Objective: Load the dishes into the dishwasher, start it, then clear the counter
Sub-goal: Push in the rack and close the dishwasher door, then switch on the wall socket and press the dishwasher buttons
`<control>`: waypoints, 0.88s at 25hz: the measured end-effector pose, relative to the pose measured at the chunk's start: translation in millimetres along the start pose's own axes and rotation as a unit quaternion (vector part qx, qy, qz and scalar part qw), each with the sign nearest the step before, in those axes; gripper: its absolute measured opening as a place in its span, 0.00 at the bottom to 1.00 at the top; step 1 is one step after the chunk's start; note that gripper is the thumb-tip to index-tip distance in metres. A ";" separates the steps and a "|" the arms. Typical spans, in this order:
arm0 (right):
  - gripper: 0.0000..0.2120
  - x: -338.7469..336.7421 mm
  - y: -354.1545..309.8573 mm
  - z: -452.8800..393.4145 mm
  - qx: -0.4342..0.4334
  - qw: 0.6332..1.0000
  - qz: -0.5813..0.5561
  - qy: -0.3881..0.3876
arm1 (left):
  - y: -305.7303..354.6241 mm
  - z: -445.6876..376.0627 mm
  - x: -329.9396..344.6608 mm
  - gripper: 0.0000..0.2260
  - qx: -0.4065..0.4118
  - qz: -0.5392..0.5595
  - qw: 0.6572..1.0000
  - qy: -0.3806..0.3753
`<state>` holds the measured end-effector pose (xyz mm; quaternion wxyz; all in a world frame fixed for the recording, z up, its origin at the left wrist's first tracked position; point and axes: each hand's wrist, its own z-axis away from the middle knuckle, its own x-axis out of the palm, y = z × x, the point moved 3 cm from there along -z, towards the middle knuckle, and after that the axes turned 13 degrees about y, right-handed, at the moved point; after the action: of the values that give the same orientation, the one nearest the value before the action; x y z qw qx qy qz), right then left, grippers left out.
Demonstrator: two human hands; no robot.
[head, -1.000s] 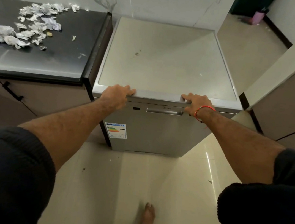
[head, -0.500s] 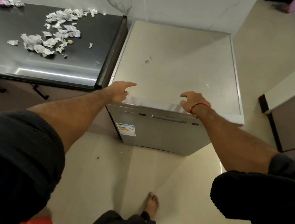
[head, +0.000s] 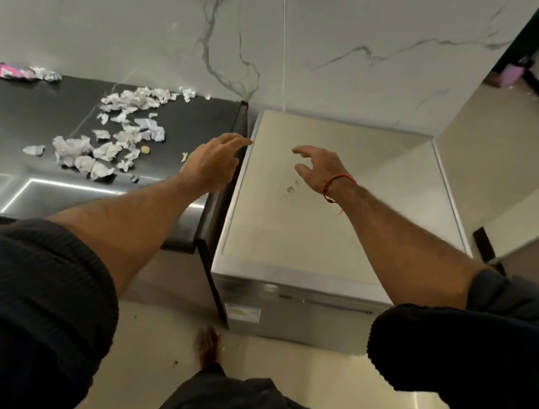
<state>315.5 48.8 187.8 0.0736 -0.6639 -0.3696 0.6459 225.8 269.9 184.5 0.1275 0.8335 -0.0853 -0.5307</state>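
Note:
The silver dishwasher (head: 318,237) stands against the marble wall with its door closed. Left of it runs the black counter (head: 24,147), strewn with several crumpled white paper scraps (head: 113,137) and a pink wrapper (head: 9,71) at the back left. My left hand (head: 212,160) hovers over the gap between counter and dishwasher, fingers loosely extended, holding nothing. My right hand (head: 320,169), with a red thread at the wrist, hangs above the dishwasher top, fingers loosely curved and empty. No dishes are visible.
A white cord (head: 282,46) runs down the wall behind the dishwasher from a socket. A low cabinet (head: 538,217) stands to the right, with a passage of floor beyond. My bare foot (head: 208,346) is on the tiled floor before the dishwasher.
Both hands have left the dishwasher's front top edge and lifted forward over its top, the left swinging towards the counter. I have stepped closer and the view has risen.

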 end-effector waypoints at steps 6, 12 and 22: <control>0.26 -7.7 -66.2 -116.5 -0.043 0.997 0.016 0.068 | -53.0 -117.6 -21.1 0.27 0.053 0.003 0.998 0.044; 0.35 -28.5 -95.3 -199.7 -0.041 0.993 0.045 0.097 | -73.8 -222.4 -40.8 0.35 0.059 -0.036 0.997 0.044; 0.39 -81.0 -129.8 -315.5 -0.103 0.969 0.188 0.123 | -71.1 -356.0 -33.8 0.47 0.063 -0.191 0.979 0.026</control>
<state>560.6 214.0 376.4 -0.0728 -0.8000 -0.2912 0.5195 534.7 390.4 336.0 -0.0272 0.8545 0.0459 -0.5167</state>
